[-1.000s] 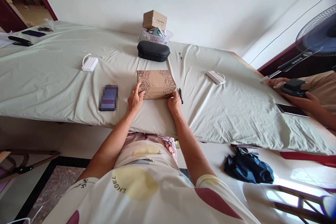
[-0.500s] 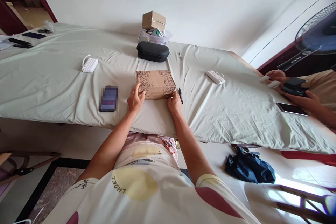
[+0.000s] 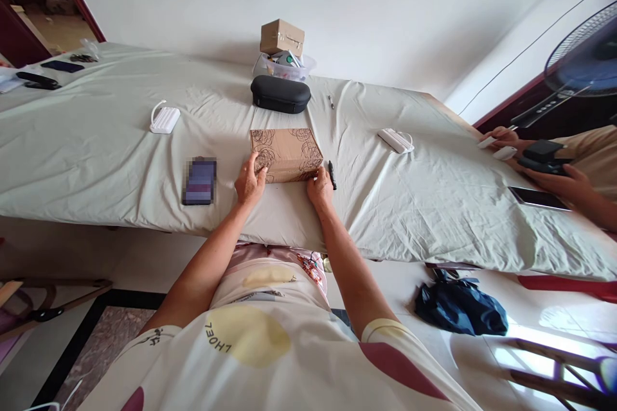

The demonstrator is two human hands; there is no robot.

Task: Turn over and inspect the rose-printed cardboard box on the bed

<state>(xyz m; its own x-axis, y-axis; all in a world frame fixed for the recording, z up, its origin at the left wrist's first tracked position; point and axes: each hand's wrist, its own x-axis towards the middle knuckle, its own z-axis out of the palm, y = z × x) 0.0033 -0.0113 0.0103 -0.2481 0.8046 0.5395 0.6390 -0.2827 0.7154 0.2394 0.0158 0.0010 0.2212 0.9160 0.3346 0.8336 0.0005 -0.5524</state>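
Observation:
A brown cardboard box (image 3: 286,153) printed with rose outlines lies on the cloth-covered table (image 3: 96,148) in front of me. My left hand (image 3: 249,181) grips its near left corner, thumb on top. At the near right corner my right hand (image 3: 319,187) curls against the box's front side. A black pen (image 3: 331,174) lies just right of my right hand. A phone (image 3: 199,180) rests to the left of my left hand.
Behind the box sit a black oval case (image 3: 280,94), a clear tub (image 3: 286,67) and a small taped box (image 3: 282,37). White pouches (image 3: 164,119) (image 3: 396,140) lie to either side. Another person's hands (image 3: 554,173) hold a black device at right. A fan (image 3: 583,58) stands beyond.
My hands and the box have barely moved. The other person's hands at right have shifted slightly with the black device.

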